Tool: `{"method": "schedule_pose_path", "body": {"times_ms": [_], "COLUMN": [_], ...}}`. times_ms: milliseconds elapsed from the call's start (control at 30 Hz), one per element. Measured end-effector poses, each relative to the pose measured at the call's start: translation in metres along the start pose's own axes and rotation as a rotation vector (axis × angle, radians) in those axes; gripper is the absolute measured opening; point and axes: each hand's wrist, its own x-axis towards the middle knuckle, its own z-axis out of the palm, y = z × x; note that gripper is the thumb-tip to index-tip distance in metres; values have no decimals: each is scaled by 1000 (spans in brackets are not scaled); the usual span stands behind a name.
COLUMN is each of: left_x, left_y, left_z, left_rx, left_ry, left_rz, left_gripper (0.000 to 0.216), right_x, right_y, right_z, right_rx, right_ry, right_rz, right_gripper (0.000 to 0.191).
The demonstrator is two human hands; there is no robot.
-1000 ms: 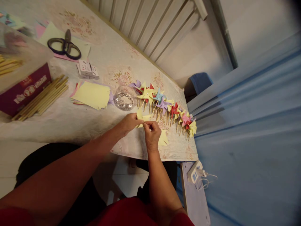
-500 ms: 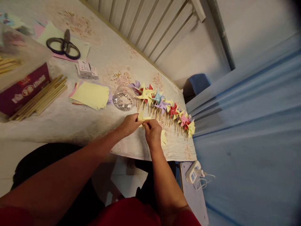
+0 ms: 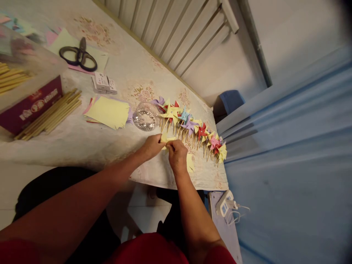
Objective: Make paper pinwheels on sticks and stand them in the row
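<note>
My left hand (image 3: pixel 152 146) and my right hand (image 3: pixel 176 157) meet over the table's front edge, both pinched on a yellow paper piece (image 3: pixel 165 138) whose corners are folded inward. Part of that paper is hidden under my fingers. Just beyond my hands lies a row of finished paper pinwheels (image 3: pixel 192 128) on wooden sticks, in yellow, red, blue, purple and pink. A clear round dish (image 3: pixel 144 116) holding small shiny bits sits left of the row. A stack of cut yellow paper squares (image 3: pixel 108 112) lies further left.
A bundle of wooden sticks (image 3: pixel 49 115) leans beside a dark red box (image 3: pixel 30 106) at far left. Black scissors (image 3: pixel 78 58) rest on coloured sheets at the back, near small white boxes (image 3: pixel 103 83). A slatted bed frame (image 3: pixel 170 33) and blue curtain (image 3: pixel 288 146) border the table.
Both hands keep pinching the yellow paper, shifting slightly up and left in view as my head moves; the folding continues with small finger movements.
</note>
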Motion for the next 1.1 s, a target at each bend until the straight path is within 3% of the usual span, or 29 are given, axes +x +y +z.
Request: {"method": "schedule_pose_path", "body": {"times_ms": [100,267,500,767,1000,1100], "left_x": [1,2,1,1,1,1], "left_y": [-2,-2,0,-1,3,3], "left_z": [0,-1,-2,-4,-5,-5], "left_rx": [7,35,43,60,51,54], "left_ry": [12,4,-6,14,-11,-6], "left_rz": [8,-4,-18,-29,-23,-30], "left_gripper": [14,14,13,13,17,19], "right_x": [0,-3,3,1,3,4], "right_y": [2,9,6,11,4,7], "right_z": [4,18,5,25,9,15], "right_rx": [37,172,32,274,48,123], "right_ry": [28,118,-13,103,11,53], "right_rz": [5,184,-19,333,28,122], "right_gripper": [16,17,16,16,17,15]}}
